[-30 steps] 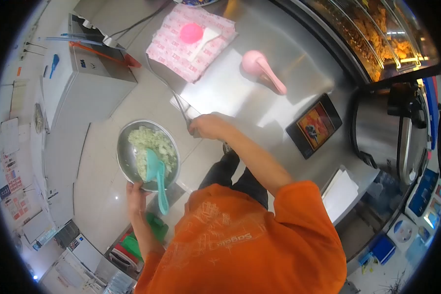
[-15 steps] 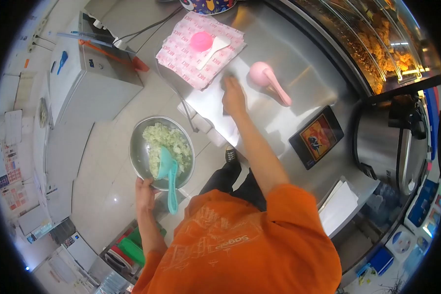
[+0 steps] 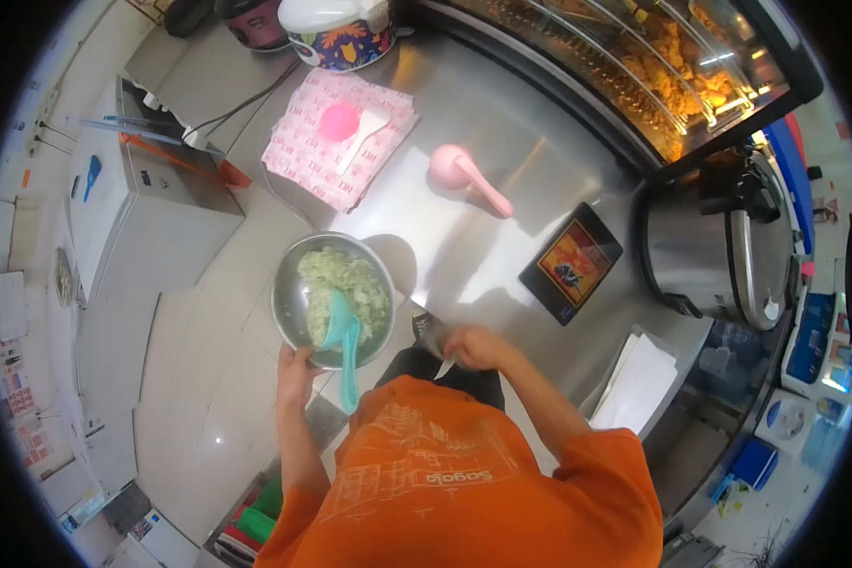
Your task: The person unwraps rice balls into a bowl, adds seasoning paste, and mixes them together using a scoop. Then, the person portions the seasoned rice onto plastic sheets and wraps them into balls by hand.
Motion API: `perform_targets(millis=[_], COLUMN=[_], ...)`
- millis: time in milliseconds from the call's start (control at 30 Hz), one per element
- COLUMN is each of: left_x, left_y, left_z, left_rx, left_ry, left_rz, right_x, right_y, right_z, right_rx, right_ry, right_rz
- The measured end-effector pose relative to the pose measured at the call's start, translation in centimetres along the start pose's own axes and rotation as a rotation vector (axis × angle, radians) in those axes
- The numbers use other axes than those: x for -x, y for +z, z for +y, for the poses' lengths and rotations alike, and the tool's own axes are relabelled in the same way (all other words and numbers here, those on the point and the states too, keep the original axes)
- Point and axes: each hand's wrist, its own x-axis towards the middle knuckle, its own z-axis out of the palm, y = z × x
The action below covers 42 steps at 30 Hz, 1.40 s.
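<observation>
My left hand (image 3: 296,372) grips the rim of a metal bowl (image 3: 287,312), held up beside the counter edge. Chopped pale green food (image 3: 355,281) lies in the bowl, with a teal scoop (image 3: 348,355) resting on it, its handle over the rim toward me. My right hand (image 3: 473,348) is closed near my waist, to the right of the bowl. It holds something small and whitish, blurred, that I cannot make out. A pink scoop (image 3: 452,168) lies on the steel counter (image 3: 502,142).
Pink printed papers (image 3: 303,156) bear a pink round item (image 3: 339,122) and a white spatula (image 3: 364,142). A dark framed picture (image 3: 572,263), a large steel cooker (image 3: 691,241), white papers (image 3: 637,381), a patterned pot (image 3: 339,43) and a glass food case (image 3: 634,57) stand around.
My right hand has left the counter beside the pink papers and come back toward my body. The bowl in my left hand has moved right, nearer the counter. The view has shifted.
</observation>
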Motion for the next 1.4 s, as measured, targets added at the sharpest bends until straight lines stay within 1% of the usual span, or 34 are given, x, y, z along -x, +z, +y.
perform_targets(millis=[67, 167, 267, 367, 400, 500, 600, 700, 733, 800, 833, 867, 933, 1000, 1033, 1067, 1100, 1133, 1167, 1233, 1267, 1300, 1367, 1400], left_x=[-1.5, -3.5, -5.7, -7.0, -7.1, -7.0, -6.6, -6.6, -6.3, -6.6, -6.7, -6.5, -6.2, -7.0, -6.7, -6.6, -6.3, -5.8, -5.6, -5.7, -5.8, -6.0, -6.5, -7.0], left_y=[1.6, 5.5, 7.7, 9.0, 9.0, 8.0, 6.8, 5.7, 5.2, 4.8, 4.7, 4.7, 5.0, 3.7, 3.8, 4.3, 5.4, 6.2, 6.2, 6.2, 5.7, 6.0, 6.8, 7.4], left_z=[-0.8, -0.9, -2.9, -4.0, -4.4, -4.6, -4.1, -3.4, -3.2, -2.8, -2.4, -1.7, -0.5, -1.3, -1.4, -0.8, 0.5, 1.5, 1.7, 1.9, 1.5, 1.7, 3.2, 4.2], left_rx=[-0.028, -0.012, 0.016, 0.018, 0.019, 0.047, 0.09, 0.096, 0.083, 0.106, 0.114, 0.116, 0.127, 0.097, 0.134, 0.174, 0.233, 0.286, 0.268, 0.23, 0.222, 0.226, 0.226, 0.265], left_ry=[-0.003, -0.012, -0.023, -0.023, -0.019, -0.013, 0.021, 0.018, -0.002, -0.005, -0.006, -0.011, -0.016, -0.042, -0.049, -0.049, -0.045, -0.056, -0.06, -0.059, -0.09, -0.078, -0.055, -0.035], left_rz=[-0.085, -0.185, -0.247, -0.251, -0.243, -0.215, -0.186, -0.163, -0.154, -0.127, -0.109, -0.077, -0.006, -0.008, 0.058, 0.126, 0.169, 0.215, 0.259, 0.321, 0.371, 0.384, 0.403, 0.351], right_x=[2.0, -0.2, -2.2, -2.1, -2.1, -2.5, -2.8, -5.4, -6.6, -10.1, -12.2, -14.8, -20.9, -27.4, -31.0, -34.9, -39.4, -43.3, -46.0, -51.4, -53.4, -54.6, -55.8, -55.5], right_y=[-3.0, -8.5, -6.7, -3.2, -3.4, -4.7, -6.2, -8.8, -10.8, -15.4, -17.4, -19.0, -21.4, -21.2, -21.2, -21.4, -22.2, -23.0, -23.4, -24.3, -24.7, -24.8, -24.1, -23.9], right_z=[-3.1, -3.2, -0.7, 0.2, 0.5, 0.7, -0.3, -3.2, -4.2, -5.7, -5.5, -3.8, 2.3, 11.7, 14.9, 15.8, 16.2, 16.2, 16.2, 15.4, 14.9, 14.4, 12.8, 12.6], right_rx=[-0.195, -0.338, 0.139, 0.583, 0.581, 0.429, 0.165, 0.043, -0.038, 0.083, 0.138, 0.171, 0.235, 0.511, 0.644, 0.719, 0.728, 0.735, 0.743, 0.67, 0.589, 0.506, 0.328, 0.236], right_ry=[0.317, 0.6, 0.28, 0.259, 0.255, 0.375, 0.391, 0.257, 0.32, 0.255, 0.222, 0.245, 0.281, 0.475, 0.563, 0.542, 0.463, 0.397, 0.346, 0.265, 0.151, 0.04, -0.215, -0.337], right_rz=[-0.159, 0.488, 0.556, 0.409, 0.404, 0.304, 0.416, 0.927, 0.956, 0.972, 0.978, 0.929, 0.828, 0.625, 0.521, 0.692, 0.74, 0.775, 0.8, 0.78, 0.731, 0.679, 0.472, 0.375])
